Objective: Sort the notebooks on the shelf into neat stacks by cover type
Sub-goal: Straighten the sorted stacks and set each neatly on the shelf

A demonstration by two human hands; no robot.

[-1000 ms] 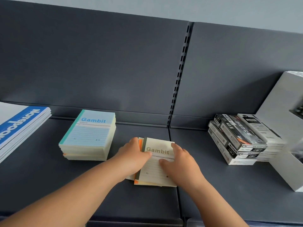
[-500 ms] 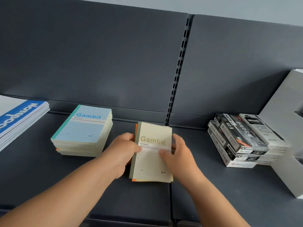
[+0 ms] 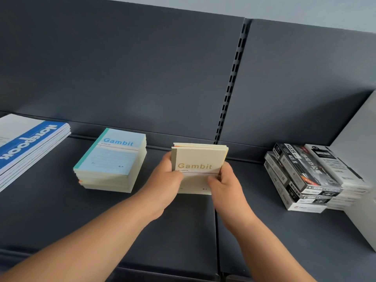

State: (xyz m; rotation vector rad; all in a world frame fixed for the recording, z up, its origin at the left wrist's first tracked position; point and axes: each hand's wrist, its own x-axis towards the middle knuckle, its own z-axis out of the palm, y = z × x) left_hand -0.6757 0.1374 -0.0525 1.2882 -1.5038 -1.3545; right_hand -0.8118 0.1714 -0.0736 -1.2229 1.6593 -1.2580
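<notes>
the left hand (image 3: 164,180) and right hand (image 3: 225,182) each grip a side of the beige stack (image 3: 200,159), thumbs on its cover, tilted up over the shelf (image 3: 183,231). its books sit uneven — a loose squeeze could let one slide out, i judge. the cover reads "gambit". left of the beige stack lies the blue stack (image 3: 114,159), also "gambit"; further left, a white pile (image 3: 30,143) reading "notebook"; right, boxes (image 3: 301,176) marked "hd35".

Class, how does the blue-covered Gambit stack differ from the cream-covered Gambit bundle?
The blue-covered stack lies flat, untouched; the cream-covered bundle is tilted up, gripped by left hand and right hand. The blue-covered stack is thicker than the cream-covered bundle. Both read Gambit.
</notes>
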